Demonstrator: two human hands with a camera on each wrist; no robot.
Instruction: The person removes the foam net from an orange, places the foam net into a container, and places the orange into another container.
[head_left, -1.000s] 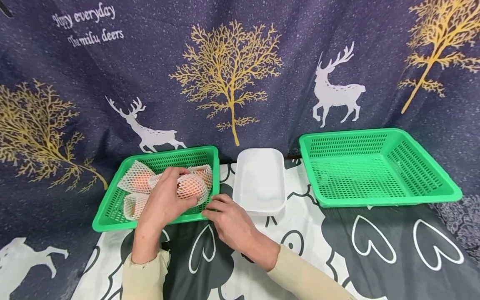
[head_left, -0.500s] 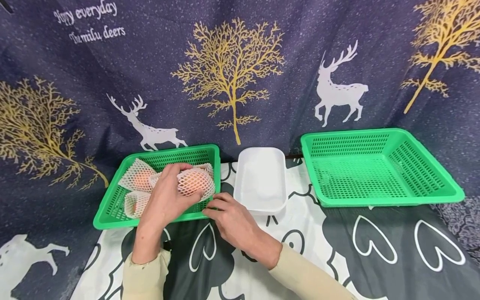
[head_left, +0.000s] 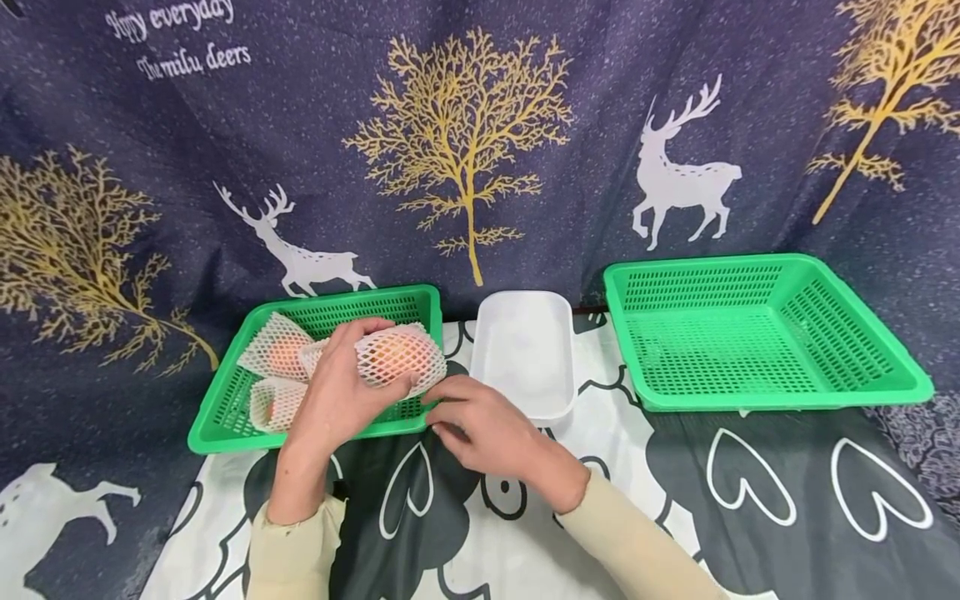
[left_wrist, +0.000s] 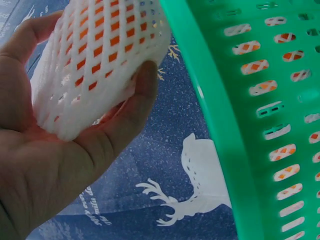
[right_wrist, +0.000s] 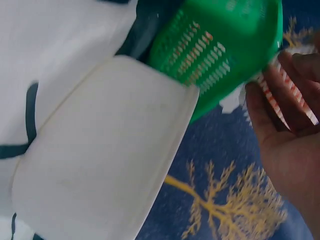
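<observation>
An orange-red fruit [head_left: 401, 357] in a white foam net sleeve is in my left hand [head_left: 339, 390], which grips it over the right end of the left green basket [head_left: 232, 444]. In the left wrist view, thumb and fingers curl round the net [left_wrist: 95, 75], which stands above the basket rim. My right hand [head_left: 480, 421] is just outside that basket's right front corner, fingertips close to the netted fruit. Its fingers look loosely bent and hold nothing in the right wrist view. Several more netted fruits [head_left: 281, 354] lie in the basket, partly hidden behind my left hand.
A white rectangular tray [head_left: 525, 350] stands right of the basket, close to my right hand. Farther right is a larger green basket [head_left: 701, 354]. Behind everything hangs a dark blue cloth [head_left: 510, 125] with deer and trees. A patterned cloth [head_left: 570, 542] covers the table.
My left hand has raised the netted fruit a little and carried it right, toward the basket's right rim. My right hand has left the basket corner and shifted slightly right and up.
</observation>
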